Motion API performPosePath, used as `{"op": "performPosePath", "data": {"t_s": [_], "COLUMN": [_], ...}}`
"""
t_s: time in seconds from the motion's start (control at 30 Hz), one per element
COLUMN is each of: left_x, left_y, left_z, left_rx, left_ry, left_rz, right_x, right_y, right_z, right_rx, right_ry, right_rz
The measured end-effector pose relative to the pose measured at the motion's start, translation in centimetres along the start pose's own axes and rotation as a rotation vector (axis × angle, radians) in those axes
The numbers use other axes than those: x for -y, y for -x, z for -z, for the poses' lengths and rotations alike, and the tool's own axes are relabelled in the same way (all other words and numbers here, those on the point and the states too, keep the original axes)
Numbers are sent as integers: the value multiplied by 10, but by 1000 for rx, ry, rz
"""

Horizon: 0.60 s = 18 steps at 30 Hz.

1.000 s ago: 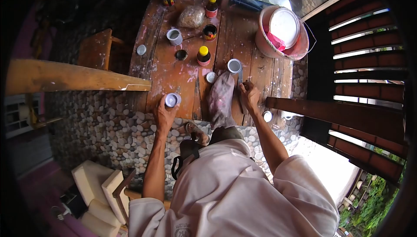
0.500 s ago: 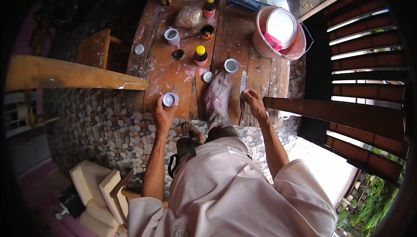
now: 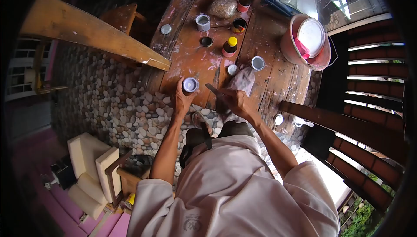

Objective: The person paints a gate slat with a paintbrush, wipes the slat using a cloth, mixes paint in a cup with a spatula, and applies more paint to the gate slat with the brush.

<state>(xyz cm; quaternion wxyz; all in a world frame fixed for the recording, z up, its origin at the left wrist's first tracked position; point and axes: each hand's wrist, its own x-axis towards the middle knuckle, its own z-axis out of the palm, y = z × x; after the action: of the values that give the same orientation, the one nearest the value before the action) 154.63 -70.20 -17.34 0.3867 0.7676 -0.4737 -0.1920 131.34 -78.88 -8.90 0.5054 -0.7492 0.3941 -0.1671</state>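
My left hand (image 3: 184, 100) is wrapped round a small open paint can (image 3: 190, 85) with pale purple paint inside, at the table's near edge. In my right hand (image 3: 236, 101) is a narrow flat metal blade (image 3: 212, 89), its tip pointing left toward the can but apart from it. A paint-stained cloth (image 3: 243, 80) lies on the table just behind my right hand, which hides part of it. Beside the cloth are a round lid (image 3: 232, 70) and another open can (image 3: 257, 63), grey inside.
On the wooden table (image 3: 186, 59) stand yellow-capped bottles (image 3: 230, 47), a grey-white can (image 3: 203, 23), a dark can (image 3: 238, 26) and a wrapped bundle (image 3: 223, 7). A pink bucket (image 3: 290, 41) holds a white lid. Wooden beams (image 3: 100, 35) flank both sides.
My right hand has swung the blade leftward, from beside the cloth to near the paint can. My left hand still holds the can. The camera view has shifted and turned.
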Motion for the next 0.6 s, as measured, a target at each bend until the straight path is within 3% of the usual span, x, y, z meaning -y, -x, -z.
{"op": "performPosePath", "data": {"t_s": [0.23, 0.33, 0.5, 0.6], "left_x": [5, 9, 12, 3], "left_y": [2, 5, 8, 6], "left_z": [-6, -10, -15, -10], "left_rx": [50, -22, -86, -5], "left_ry": [90, 49, 97, 44], "left_rz": [129, 102, 100, 171], "right_x": [1, 0, -10, -5], "right_y": [-21, -26, -28, -30], "right_z": [-15, -19, -24, -21], "right_rx": [93, 128, 96, 112], "right_ry": [143, 199, 163, 153], "right_rz": [40, -12, 91, 103]}}
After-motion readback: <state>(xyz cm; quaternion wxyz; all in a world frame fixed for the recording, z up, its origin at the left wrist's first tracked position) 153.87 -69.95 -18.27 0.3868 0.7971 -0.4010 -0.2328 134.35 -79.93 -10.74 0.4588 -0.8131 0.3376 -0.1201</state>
